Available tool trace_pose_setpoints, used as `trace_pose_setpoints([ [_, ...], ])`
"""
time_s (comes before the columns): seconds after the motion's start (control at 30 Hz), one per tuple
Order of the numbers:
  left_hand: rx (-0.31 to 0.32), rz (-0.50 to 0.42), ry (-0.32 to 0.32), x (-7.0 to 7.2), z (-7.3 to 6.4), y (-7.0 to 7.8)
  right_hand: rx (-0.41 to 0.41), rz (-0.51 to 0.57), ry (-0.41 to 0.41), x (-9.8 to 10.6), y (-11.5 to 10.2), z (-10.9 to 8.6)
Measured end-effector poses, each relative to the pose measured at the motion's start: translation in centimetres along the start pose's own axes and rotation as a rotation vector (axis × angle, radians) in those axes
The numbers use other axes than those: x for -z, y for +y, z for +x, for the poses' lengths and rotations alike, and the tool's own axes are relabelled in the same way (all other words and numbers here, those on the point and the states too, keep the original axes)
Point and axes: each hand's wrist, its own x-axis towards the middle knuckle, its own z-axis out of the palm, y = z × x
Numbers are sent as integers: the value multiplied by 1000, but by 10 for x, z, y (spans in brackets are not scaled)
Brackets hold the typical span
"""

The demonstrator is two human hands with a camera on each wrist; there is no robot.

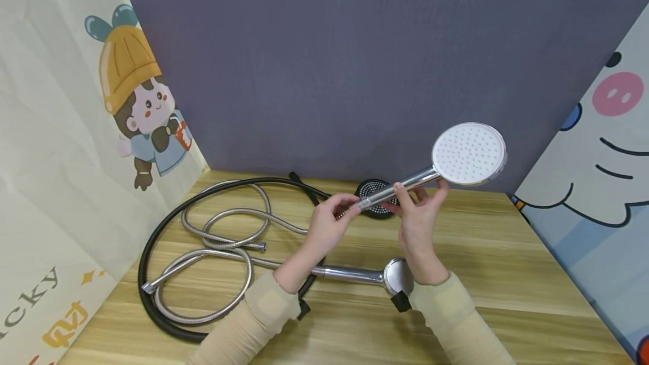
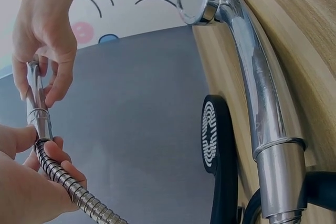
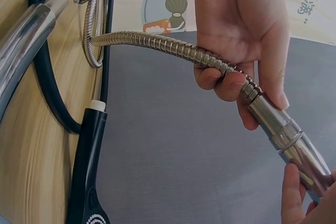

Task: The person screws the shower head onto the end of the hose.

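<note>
Raised above the table is a chrome shower head [image 1: 469, 154] with a round white spray face tilted up. My right hand [image 1: 421, 224] grips its handle [image 1: 410, 185] between thumb and fingers. At the handle's lower end, my left hand [image 1: 327, 227] pinches the end fitting [image 3: 269, 116] of a ribbed metal shower hose [image 3: 157, 43]. The fitting meets the handle end in the right wrist view, and the hose runs through the left hand's curled fingers [image 3: 231, 85]. From there the hose drops toward the tabletop.
A second chrome shower head [image 1: 355, 275] lies on the wooden table [image 1: 507, 275] below my hands. Behind them is a black shower head [image 1: 372, 190]. Coiled metal hose [image 1: 238, 241] and a black hose [image 1: 147, 258] spread over the left side. A grey panel [image 1: 324, 72] stands behind.
</note>
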Motion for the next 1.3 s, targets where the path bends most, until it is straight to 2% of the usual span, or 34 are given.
trace_pose_setpoints([
  [0.23,0,-36,15,-1,0,1,-1,0,-1,0,0,0],
  [0.43,-15,-18,30,6,-7,31,1,-3,-8,-1,0,-1],
  [0.5,-25,-20,32,7,-8,35,1,-6,-8,-1,0,-1],
  [0.6,-29,-16,27,7,-7,32,0,-8,-5,0,0,0],
  [0.87,-17,-24,14,1,0,4,2,7,-7,0,0,0],
  [1.03,-5,-17,-1,1,1,1,3,6,-8,0,0,0],
  [1.3,-29,44,6,1,-1,3,3,-1,-10,0,-1,-1],
])
